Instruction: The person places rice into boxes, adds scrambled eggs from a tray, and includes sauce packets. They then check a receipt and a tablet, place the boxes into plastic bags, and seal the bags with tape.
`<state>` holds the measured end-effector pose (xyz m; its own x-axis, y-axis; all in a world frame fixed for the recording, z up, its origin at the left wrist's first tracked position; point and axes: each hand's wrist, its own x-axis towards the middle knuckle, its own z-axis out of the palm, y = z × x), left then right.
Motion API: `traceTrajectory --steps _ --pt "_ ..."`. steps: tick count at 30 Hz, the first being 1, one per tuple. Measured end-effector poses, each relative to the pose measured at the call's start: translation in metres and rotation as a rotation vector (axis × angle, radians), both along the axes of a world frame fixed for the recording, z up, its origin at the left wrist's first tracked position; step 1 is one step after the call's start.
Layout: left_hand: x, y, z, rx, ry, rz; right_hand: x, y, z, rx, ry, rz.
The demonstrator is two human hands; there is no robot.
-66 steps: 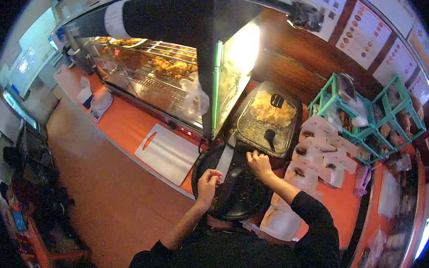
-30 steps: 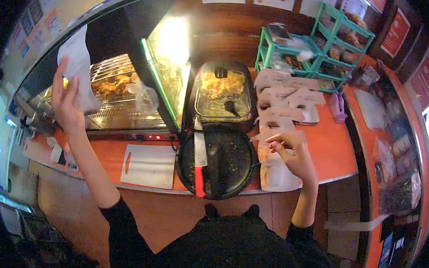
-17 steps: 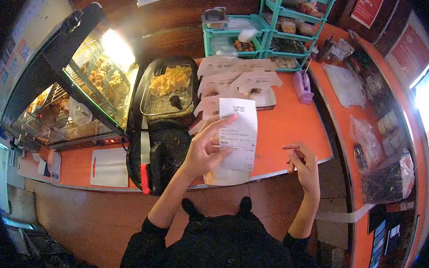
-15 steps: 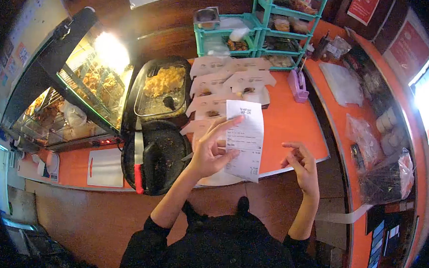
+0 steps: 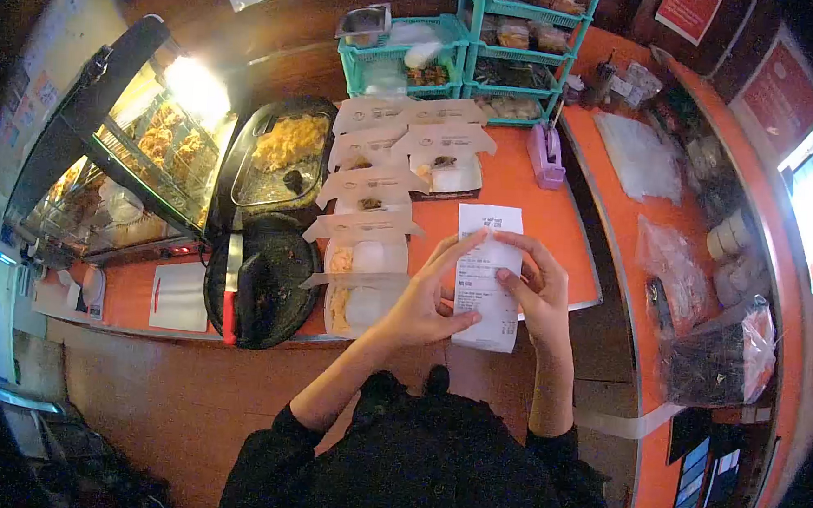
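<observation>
A long printed receipt [image 5: 483,319] is held upright in front of me, above the counter's front edge. My left hand [image 5: 432,297] grips its left side, with thumb and fingers on the paper. My right hand [image 5: 536,295] pinches it from the right, thumb on the printed face. The fingertips of both hands come close together near the paper's upper part. Just left of the hands stand several open paper food boxes [image 5: 368,226] in two columns, flaps raised. Rice and other food show in the nearer ones.
A heated display case [image 5: 142,163] with fried food stands left. Beside it are a metal tray [image 5: 313,188] of yellow food and a black pan [image 5: 277,311] with a red-handled knife [image 5: 231,299]. Teal baskets [image 5: 466,48] and a purple tape dispenser [image 5: 547,156] stand behind.
My right hand has moved left and taken hold of the receipt, which only my left hand held before. The view has shifted slightly, revealing more of the nearest food boxes.
</observation>
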<state>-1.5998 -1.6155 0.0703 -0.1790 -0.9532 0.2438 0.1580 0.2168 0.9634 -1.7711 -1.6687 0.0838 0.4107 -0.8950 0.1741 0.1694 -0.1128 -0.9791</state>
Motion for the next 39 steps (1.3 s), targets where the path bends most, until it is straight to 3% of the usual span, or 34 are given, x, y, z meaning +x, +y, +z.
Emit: traceTrajectory --steps 4,7,9,11,15,17,19,21,26,29,31,33,37,39 --pt "0.019 0.014 -0.036 -0.079 -0.204 0.133 -0.005 -0.011 -0.054 -0.031 0.126 -0.04" --pt "0.055 0.041 -0.075 0.111 -0.299 0.324 -0.006 -0.011 -0.154 -0.047 0.257 -0.026" --pt "0.076 0.056 -0.101 -0.048 -0.94 0.315 0.001 0.007 -0.204 -0.053 0.366 0.001" --pt "0.082 0.064 -0.13 -0.034 -1.085 0.203 0.016 0.033 -0.232 -0.244 0.539 -0.025" --pt "0.083 0.063 -0.186 -0.163 -1.419 0.056 0.042 0.056 -0.273 -0.237 0.643 -0.147" --pt "0.084 0.057 -0.209 -0.15 -1.459 -0.018 0.057 0.067 -0.269 -0.073 0.765 -0.138" --pt "0.086 0.051 -0.21 -0.16 -1.504 -0.089 0.065 0.07 -0.276 -0.066 0.787 -0.141" --pt "0.088 0.059 -0.205 -0.29 -1.367 0.06 0.071 0.071 -0.283 -0.044 0.809 -0.164" --pt "0.091 0.06 -0.222 -0.377 -1.372 0.066 0.086 0.069 -0.307 -0.236 0.786 -0.125" --pt "0.088 0.061 -0.224 -0.374 -1.388 0.063 0.089 0.07 -0.28 -0.097 0.92 -0.028" --pt "0.086 0.062 -0.226 -0.389 -1.385 0.067 0.091 0.069 -0.306 -0.233 0.89 -0.113" --pt "0.084 0.06 -0.227 -0.358 -1.441 0.053 0.088 0.071 -0.266 -0.001 1.074 -0.018" --pt "0.082 0.061 -0.224 -0.352 -1.465 -0.018 0.06 0.083 -0.253 -0.131 0.943 -0.291" --pt "0.083 0.059 -0.233 -0.46 -1.385 0.112 0.028 0.093 -0.266 -0.136 0.928 -0.517"
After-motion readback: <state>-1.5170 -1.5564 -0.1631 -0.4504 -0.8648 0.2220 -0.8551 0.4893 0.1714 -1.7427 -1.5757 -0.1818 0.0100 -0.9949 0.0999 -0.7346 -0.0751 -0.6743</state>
